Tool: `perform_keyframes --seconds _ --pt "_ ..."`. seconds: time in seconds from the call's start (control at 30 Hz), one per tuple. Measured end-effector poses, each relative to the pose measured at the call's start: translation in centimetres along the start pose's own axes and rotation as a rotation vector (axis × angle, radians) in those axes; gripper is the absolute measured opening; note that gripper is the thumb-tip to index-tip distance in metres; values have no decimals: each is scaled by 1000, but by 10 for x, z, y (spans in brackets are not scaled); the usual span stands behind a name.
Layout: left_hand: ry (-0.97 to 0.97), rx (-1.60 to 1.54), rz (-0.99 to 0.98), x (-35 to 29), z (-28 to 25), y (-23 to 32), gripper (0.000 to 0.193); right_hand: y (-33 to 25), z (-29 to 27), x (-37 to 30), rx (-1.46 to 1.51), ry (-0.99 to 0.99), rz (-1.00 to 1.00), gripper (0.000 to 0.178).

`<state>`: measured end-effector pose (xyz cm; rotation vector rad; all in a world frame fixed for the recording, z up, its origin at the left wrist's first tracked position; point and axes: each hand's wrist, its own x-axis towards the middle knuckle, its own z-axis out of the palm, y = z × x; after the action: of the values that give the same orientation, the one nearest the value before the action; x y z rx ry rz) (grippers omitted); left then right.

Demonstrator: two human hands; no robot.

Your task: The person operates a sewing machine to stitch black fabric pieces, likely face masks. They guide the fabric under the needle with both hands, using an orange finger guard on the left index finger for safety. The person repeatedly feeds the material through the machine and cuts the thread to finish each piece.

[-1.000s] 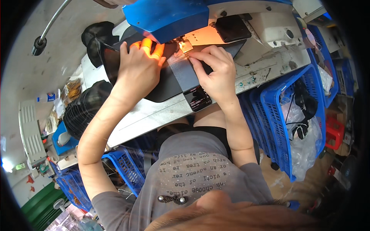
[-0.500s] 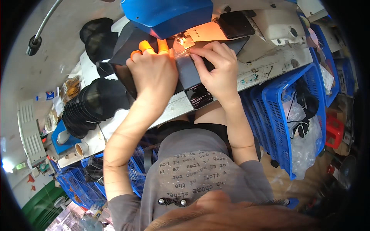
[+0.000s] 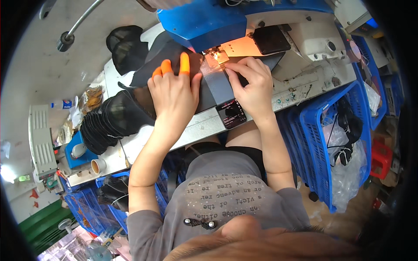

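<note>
Under the blue sewing machine head [image 3: 202, 26], a lit presser foot [image 3: 216, 55] stands over dark fabric [image 3: 220, 87] spread on the machine bed. My left hand [image 3: 174, 93] lies on the black part of this fabric, left of the foot, its fingers stretched and apart. Orange and yellow covers sit on several of its fingertips. Just right of and in front of the foot, my right hand [image 3: 252, 82] pinches with thumb and forefinger at the fabric; the exact edge between the fingertips is hard to make out.
A phone with a lit screen [image 3: 232, 114] rests at the table's front edge. Another black phone [image 3: 271, 40] lies behind my right hand. Stacked black fabric pieces [image 3: 104, 122] and a tape roll [image 3: 98, 165] are at the left. Blue plastic baskets [image 3: 324, 143] stand at the right.
My left hand has slid a little left, away from the presser foot, and its fingers are straighter. My right hand keeps its pinch near the foot. The whole view has shifted slightly.
</note>
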<state>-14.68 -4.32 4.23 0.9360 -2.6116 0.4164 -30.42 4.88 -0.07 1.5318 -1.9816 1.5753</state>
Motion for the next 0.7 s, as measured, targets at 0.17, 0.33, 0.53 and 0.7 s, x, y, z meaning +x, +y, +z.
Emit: perform_keyframes --seconds 0.17,0.33,0.53,0.7 --pt "-16 -81 78 -29 -10 -6 53 0 1 -1 -1 7 -8 7" --pt "-54 -163 169 -44 -20 -9 66 1 1 -3 -22 10 -9 7" --pt "-44 -316 171 -59 -17 -14 54 1 0 -2 -36 5 -7 7" --pt "148 -1049 -268 -67 1 -49 20 -1 0 -3 -26 10 -10 7"
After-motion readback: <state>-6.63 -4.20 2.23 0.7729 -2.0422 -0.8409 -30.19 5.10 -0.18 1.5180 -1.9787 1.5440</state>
